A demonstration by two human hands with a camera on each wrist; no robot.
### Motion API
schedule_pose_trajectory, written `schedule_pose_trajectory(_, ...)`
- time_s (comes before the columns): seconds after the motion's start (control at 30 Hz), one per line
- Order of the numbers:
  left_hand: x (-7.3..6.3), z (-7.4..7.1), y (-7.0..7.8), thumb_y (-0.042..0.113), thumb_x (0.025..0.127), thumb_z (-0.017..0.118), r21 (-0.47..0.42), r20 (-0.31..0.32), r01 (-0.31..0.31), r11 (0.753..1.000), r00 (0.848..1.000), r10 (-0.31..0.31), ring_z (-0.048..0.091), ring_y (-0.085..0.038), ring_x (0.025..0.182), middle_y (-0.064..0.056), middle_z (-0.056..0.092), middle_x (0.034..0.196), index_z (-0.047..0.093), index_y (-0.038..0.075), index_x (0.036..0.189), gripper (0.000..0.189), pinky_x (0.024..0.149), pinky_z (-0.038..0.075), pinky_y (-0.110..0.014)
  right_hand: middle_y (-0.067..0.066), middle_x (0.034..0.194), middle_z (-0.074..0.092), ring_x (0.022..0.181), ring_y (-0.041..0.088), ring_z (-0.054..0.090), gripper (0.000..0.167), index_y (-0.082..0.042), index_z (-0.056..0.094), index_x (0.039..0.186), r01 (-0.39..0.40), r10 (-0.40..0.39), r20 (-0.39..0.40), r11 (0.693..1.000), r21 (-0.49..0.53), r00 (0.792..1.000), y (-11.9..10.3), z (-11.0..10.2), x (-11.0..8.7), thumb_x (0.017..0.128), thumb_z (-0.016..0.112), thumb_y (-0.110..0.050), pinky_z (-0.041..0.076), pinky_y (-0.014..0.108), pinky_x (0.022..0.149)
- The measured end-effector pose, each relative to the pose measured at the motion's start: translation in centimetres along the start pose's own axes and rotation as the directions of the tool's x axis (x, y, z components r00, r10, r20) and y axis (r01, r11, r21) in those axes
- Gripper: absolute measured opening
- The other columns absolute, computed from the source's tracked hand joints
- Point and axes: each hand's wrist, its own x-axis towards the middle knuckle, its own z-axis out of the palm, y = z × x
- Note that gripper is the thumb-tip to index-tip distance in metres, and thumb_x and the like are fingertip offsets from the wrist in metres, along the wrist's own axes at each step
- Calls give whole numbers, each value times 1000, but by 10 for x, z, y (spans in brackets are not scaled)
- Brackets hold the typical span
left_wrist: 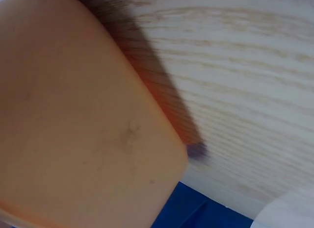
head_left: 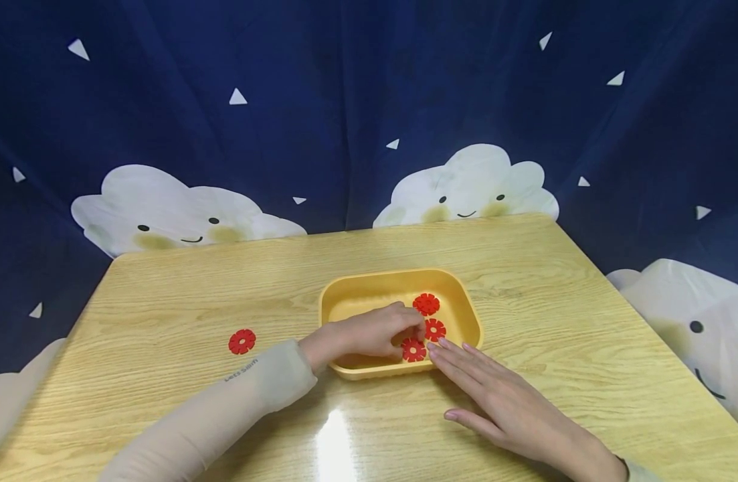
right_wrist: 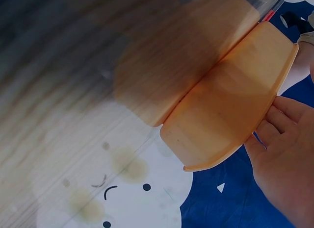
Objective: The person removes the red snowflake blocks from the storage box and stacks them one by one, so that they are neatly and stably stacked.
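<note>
A yellow tray [head_left: 465,294] sits on the table with several red snowflake discs in it. My left hand [head_left: 375,333] reaches over its left side, thumb and fingers curled at the edges of a red snowflake disc [head_left: 413,349] near the front wall. Just behind lie another red disc [head_left: 435,329] and some overlapping red discs [head_left: 426,304]. My right hand [head_left: 507,402] extends its straight fingers to the tray's front right rim; in the right wrist view its fingertips touch the tray [right_wrist: 221,105] wall. The left wrist view shows mostly the tray's outer wall [left_wrist: 88,110], with the left hand hidden.
One red disc [head_left: 242,341] lies alone on the wooden table [head_left: 182,294], left of the tray. A dark blue curtain [head_left: 344,100] with clouds and white triangles hangs behind and beside the table.
</note>
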Motion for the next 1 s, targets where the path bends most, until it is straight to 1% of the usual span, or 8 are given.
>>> schedule_pose_trajectory(0.2, 0, -1, 2, 5, 80, 78, 19, 0, 2, 1000, 1000, -2, 48, -11, 93, 2, 60, 101, 61, 10, 108, 33, 89, 39, -18, -1, 160, 25, 142, 22, 32, 77, -13, 31, 154, 5, -5, 1, 1000, 0, 1000, 0, 0, 0, 91, 69, -37, 13, 27, 117)
schedule_pose_trajectory(0.4, 1, 1, 1, 1, 80, 75, -21, -23, 2, 1000, 1000, -2, 51, -12, 87, -2, 59, 94, 62, 7, 104, 28, 78, 41, -14, 0, 159, 27, 142, 21, 32, 77, -13, 33, 153, 8, -8, -13, 1000, -5, 1000, 0, 0, 0, 90, 70, -36, 15, 28, 117)
schedule_pose_trajectory(0.5, 1, 2, 0, 2, 80, 75, -21, -32, -2, 1000, 999, 2, 53, -14, 87, -2, 59, 93, 62, 7, 102, 26, 76, 41, -14, 1, 159, 28, 142, 21, 32, 77, -13, 32, 154, 5, -5, -10, 1000, -5, 1000, 0, 0, 0, 90, 70, -36, 14, 28, 117)
schedule_pose_trajectory(0.63, 1, 2, 0, 4, 79, 75, -10, -38, -8, 1000, 999, 8, 53, -15, 86, -3, 59, 92, 62, 8, 101, 26, 75, 41, -15, -1, 160, 26, 143, 20, 31, 79, -16, 28, 155, -3, 3, 8, 1000, -4, 1000, 0, 0, -1, 91, 68, -38, 13, 27, 117)
schedule_pose_trajectory(0.77, 0, 3, -1, 7, 80, 76, 4, -40, -9, 1000, 999, 10, 51, -13, 86, -2, 58, 91, 61, 9, 100, 26, 75, 41, -15, -2, 160, 25, 143, 20, 30, 81, -18, 25, 156, -7, 7, 11, 1000, -6, 1000, 0, 0, -1, 91, 68, -38, 12, 26, 117)
schedule_pose_trajectory(1.0, -2, 5, -2, 8, 81, 75, 14, -64, -16, 1000, 998, 17, 48, -10, 86, 1, 55, 91, 60, 10, 101, 25, 75, 40, -15, -1, 160, 25, 143, 20, 31, 81, -17, 25, 156, 4, -4, -2, 1000, -9, 1000, 1, 1, -1, 90, 69, -37, 14, 27, 117)
